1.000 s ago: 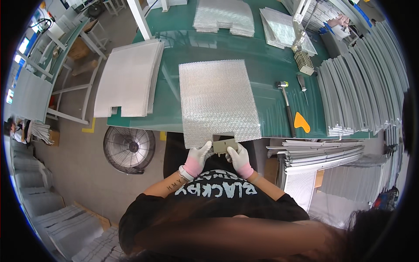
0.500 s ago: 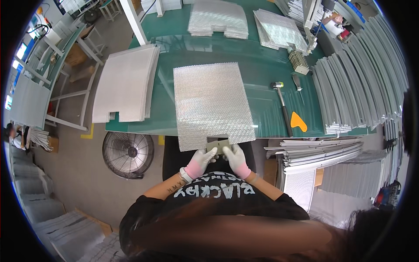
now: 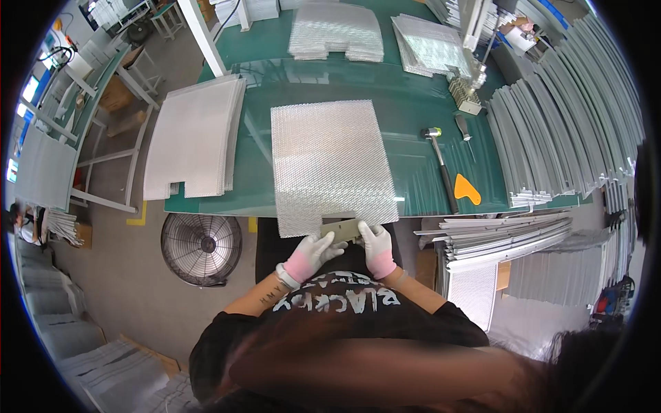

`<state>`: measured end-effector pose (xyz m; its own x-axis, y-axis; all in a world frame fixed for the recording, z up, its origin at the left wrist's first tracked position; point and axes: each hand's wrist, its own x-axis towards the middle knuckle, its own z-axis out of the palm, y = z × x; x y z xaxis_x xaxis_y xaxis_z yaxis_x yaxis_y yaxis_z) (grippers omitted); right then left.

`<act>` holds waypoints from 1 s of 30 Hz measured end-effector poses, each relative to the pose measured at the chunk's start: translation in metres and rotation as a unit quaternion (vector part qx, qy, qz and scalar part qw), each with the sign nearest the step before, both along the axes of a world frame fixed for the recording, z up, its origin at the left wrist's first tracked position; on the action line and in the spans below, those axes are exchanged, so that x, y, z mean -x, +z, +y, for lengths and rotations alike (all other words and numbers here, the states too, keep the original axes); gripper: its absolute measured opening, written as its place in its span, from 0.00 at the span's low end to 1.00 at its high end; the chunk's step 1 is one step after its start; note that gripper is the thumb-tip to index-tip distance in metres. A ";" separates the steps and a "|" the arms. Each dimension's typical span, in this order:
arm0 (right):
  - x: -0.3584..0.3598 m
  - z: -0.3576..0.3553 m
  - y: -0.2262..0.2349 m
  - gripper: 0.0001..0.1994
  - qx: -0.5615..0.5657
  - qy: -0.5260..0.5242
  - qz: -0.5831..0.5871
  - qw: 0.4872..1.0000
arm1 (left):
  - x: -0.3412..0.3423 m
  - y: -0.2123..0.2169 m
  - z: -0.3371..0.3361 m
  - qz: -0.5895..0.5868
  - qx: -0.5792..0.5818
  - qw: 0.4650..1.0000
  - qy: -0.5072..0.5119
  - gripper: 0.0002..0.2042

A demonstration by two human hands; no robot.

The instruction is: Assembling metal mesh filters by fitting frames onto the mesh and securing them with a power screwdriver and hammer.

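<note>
A silvery mesh sheet (image 3: pixel 334 162) lies on the green table, its notched near edge overhanging the table's front. At that notch is a small olive-grey flat plate (image 3: pixel 340 230), slightly tilted. My right hand (image 3: pixel 377 249), in a white and pink glove, pinches the plate's right end. On the lower left of the plate, my left hand (image 3: pixel 313 255), gloved alike, has its thumb and fingers closed about the edge. Whether the plate touches the mesh is hard to make out.
To the right on the table (image 3: pixel 413 196) lie a mallet (image 3: pixel 443 168), a screwdriver (image 3: pixel 464 134) and an orange scraper (image 3: pixel 467 189). Mesh stacks stand left (image 3: pixel 194 138) and far (image 3: pixel 335 31). Grey panels (image 3: pixel 561 113) line the right side. A floor fan (image 3: pixel 202 249) sits front left.
The plate has turned so more of its face shows, and its right end has risen. My right hand has shifted slightly right; the left hand's fingers have spread a little.
</note>
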<state>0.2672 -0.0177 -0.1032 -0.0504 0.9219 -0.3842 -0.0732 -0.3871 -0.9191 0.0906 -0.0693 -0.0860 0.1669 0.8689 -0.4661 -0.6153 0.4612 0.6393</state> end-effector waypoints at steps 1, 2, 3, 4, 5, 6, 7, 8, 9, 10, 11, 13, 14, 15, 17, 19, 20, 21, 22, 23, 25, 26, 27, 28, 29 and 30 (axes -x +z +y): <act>-0.002 -0.001 -0.004 0.16 0.006 0.049 0.025 0.998 | 0.008 0.003 -0.001 0.036 -0.019 0.992 -0.117 0.25; -0.003 -0.002 -0.004 0.18 0.012 0.101 0.049 0.994 | 0.019 0.004 -0.004 0.071 -0.037 0.970 -0.230 0.27; -0.002 -0.003 -0.003 0.22 0.019 0.169 0.076 0.982 | 0.034 0.001 0.004 0.287 -0.150 0.848 -0.419 0.27; -0.005 -0.004 -0.018 0.23 0.022 0.246 0.092 0.965 | 0.043 0.023 0.016 0.313 -0.176 0.778 -0.515 0.25; -0.008 -0.004 -0.034 0.24 0.025 0.320 0.108 0.941 | 0.051 0.053 0.028 0.335 -0.201 0.696 -0.602 0.23; -0.002 -0.004 -0.016 0.23 0.031 0.349 0.096 0.932 | 0.059 0.067 0.037 0.206 -0.197 0.788 -0.546 0.21; 0.004 -0.009 -0.027 0.21 -0.117 0.294 -0.021 0.948 | 0.057 0.085 0.059 0.136 -0.246 0.817 -0.503 0.21; 0.011 -0.009 -0.023 0.19 -0.047 0.241 0.036 0.969 | 0.052 0.089 0.077 0.253 -0.277 0.834 -0.405 0.25; 0.014 -0.010 -0.013 0.19 0.025 0.174 0.090 0.980 | 0.043 0.117 0.102 0.539 -0.265 0.707 -0.374 0.27; 0.020 -0.012 0.007 0.18 -0.045 0.131 0.036 0.990 | 0.048 0.095 0.131 0.638 -0.513 0.534 -0.211 0.32; 0.019 -0.013 -0.005 0.19 -0.164 0.088 -0.036 0.982 | 0.042 0.081 0.139 0.639 -0.512 0.534 -0.211 0.32; 0.007 -0.007 -0.013 0.20 -0.122 -0.024 -0.013 0.992 | 0.020 0.065 0.156 0.702 -0.528 0.387 -0.280 0.34; -0.001 -0.009 -0.012 0.21 -0.118 -0.095 0.006 0.988 | 0.004 0.065 0.152 0.695 -0.537 0.384 -0.285 0.34; -0.011 -0.015 -0.009 0.21 -0.130 -0.128 0.003 0.983 | -0.013 0.064 0.134 0.715 -0.500 0.398 -0.284 0.35; -0.028 -0.020 -0.016 0.21 -0.133 -0.155 0.062 0.977 | -0.039 0.059 0.104 0.741 -0.454 0.415 -0.269 0.34; -0.045 -0.019 -0.025 0.19 -0.241 -0.122 -0.069 0.960 | -0.053 0.058 0.090 0.753 -0.436 0.424 -0.251 0.32; -0.052 -0.010 -0.024 0.17 -0.149 -0.079 -0.002 0.986 | -0.053 0.059 0.089 0.749 -0.440 0.426 -0.254 0.32; -0.057 -0.004 -0.023 0.15 -0.055 -0.035 0.066 0.996 | -0.051 0.059 0.088 0.748 -0.440 0.429 -0.249 0.31; -0.055 -0.003 -0.014 0.10 -0.019 -0.043 0.069 0.997 | -0.049 0.060 0.088 0.751 -0.437 0.432 -0.240 0.31; -0.052 -0.003 -0.003 0.10 -0.018 -0.043 0.067 0.997 | -0.048 0.059 0.087 0.750 -0.438 0.434 -0.241 0.31; -0.047 -0.003 0.014 0.09 0.014 -0.079 0.127 0.989 | -0.047 0.057 0.085 0.744 -0.443 0.441 -0.236 0.29; -0.049 -0.006 0.011 0.07 -0.001 -0.068 0.118 0.991 | -0.047 0.058 0.085 0.738 -0.446 0.447 -0.238 0.28; -0.051 -0.007 0.009 0.07 -0.004 -0.072 0.118 0.990 | -0.048 0.059 0.085 0.736 -0.450 0.446 -0.238 0.28; -0.051 -0.009 0.007 0.08 -0.026 -0.071 0.087 0.993 | -0.049 0.059 0.084 0.736 -0.448 0.447 -0.240 0.28; -0.050 -0.009 0.005 0.08 -0.049 -0.070 0.056 0.995 | -0.050 0.060 0.083 0.736 -0.448 0.447 -0.241 0.28; -0.048 -0.008 0.004 0.08 -0.049 -0.074 0.056 0.994 | -0.051 0.062 0.084 0.735 -0.450 0.445 -0.244 0.28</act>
<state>0.3151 -0.0257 -0.0990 0.0514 0.9552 -0.2913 -0.2276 -0.2728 -0.9347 0.1414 0.0144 -0.0238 0.5276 0.8413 0.1176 0.8048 -0.5393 0.2478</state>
